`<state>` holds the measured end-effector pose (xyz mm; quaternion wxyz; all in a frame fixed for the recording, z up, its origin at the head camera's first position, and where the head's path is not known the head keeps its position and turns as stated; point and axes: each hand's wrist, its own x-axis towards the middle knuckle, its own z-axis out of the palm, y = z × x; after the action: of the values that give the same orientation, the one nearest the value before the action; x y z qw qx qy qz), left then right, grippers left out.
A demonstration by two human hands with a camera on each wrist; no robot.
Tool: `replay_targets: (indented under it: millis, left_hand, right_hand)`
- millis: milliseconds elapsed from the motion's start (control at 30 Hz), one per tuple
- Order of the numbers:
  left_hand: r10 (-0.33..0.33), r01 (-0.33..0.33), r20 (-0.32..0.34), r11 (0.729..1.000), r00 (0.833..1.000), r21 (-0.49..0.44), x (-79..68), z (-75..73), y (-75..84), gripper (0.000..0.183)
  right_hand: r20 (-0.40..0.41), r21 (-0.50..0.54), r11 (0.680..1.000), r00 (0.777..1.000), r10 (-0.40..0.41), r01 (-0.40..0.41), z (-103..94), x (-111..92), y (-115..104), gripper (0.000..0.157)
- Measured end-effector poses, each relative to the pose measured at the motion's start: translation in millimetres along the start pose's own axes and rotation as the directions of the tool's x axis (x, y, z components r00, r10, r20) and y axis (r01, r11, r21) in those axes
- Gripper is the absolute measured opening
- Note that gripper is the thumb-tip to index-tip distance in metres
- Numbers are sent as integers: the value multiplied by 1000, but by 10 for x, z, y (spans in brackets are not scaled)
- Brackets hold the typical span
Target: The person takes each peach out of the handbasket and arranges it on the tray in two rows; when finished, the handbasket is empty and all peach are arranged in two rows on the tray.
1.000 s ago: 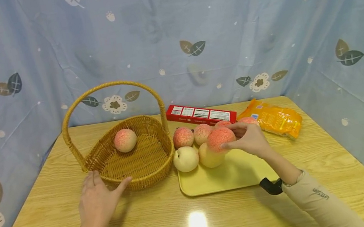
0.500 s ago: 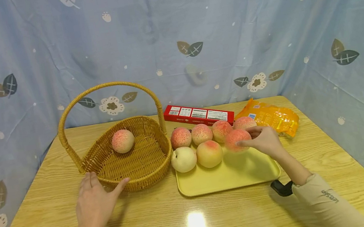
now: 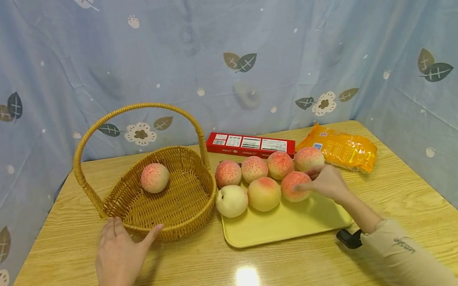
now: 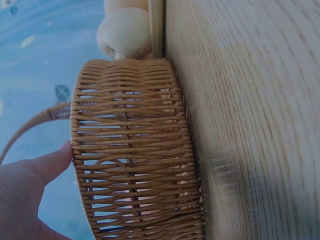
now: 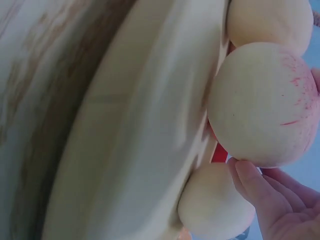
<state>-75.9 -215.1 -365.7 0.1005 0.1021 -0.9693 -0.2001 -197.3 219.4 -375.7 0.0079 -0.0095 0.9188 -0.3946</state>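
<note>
A pink-speckled peach (image 3: 296, 186) sits in the front row on the yellow tray (image 3: 271, 227). My right hand (image 3: 329, 182) still pinches it between thumb and fingers; the right wrist view shows the fingertips (image 5: 245, 167) against the peach (image 5: 265, 105). My left hand (image 3: 119, 254) rests at the front rim of the wicker basket (image 3: 188, 227), fingers and thumb spread. In the left wrist view one digit touches the rim of the basket (image 4: 130, 150). Inside the basket lies one peach (image 3: 155, 178).
Beside the held peach are a yellow peach (image 3: 264, 194) and a pale round fruit (image 3: 232, 201). Several pink peaches (image 3: 254, 168) line the back of the tray. Behind them lie a red box (image 3: 250, 143) and an orange packet (image 3: 342, 148). The basket's tall handle (image 3: 135, 107) arches upward.
My right hand has carried the peach rightward past the yellow peach, then lowered it onto the tray beside it. My left hand has stayed at the basket rim.
</note>
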Motion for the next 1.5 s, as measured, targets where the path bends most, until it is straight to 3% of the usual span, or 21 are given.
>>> replay_targets:
  millis: [333,600,833,967,1167,1500]
  left_hand:
    - [-8,8,17,1000,1000,-3,3,-2,5,115]
    - [5,-5,0,1000,1000,0,-2,-5,6,114]
    - [16,-16,-6,1000,1000,1,0,-6,7,113]
    - [19,-19,-10,1000,1000,8,4,-4,0,113]
    - [16,-16,-2,1000,1000,13,2,-10,-3,113]
    - [18,-18,13,1000,1000,18,1,-9,3,114]
  right_hand:
    - [69,10,1000,998,-2,2,-3,7,10,58]
    - [120,11,998,990,-68,68,-11,11,30,58]
    - [152,3,999,987,-44,44,-75,5,-50,71]
    - [145,45,996,986,-82,77,-110,35,-119,72]
    - [123,103,984,979,-161,149,-106,75,-296,73]
    - [106,100,967,964,-243,233,12,57,-846,69]
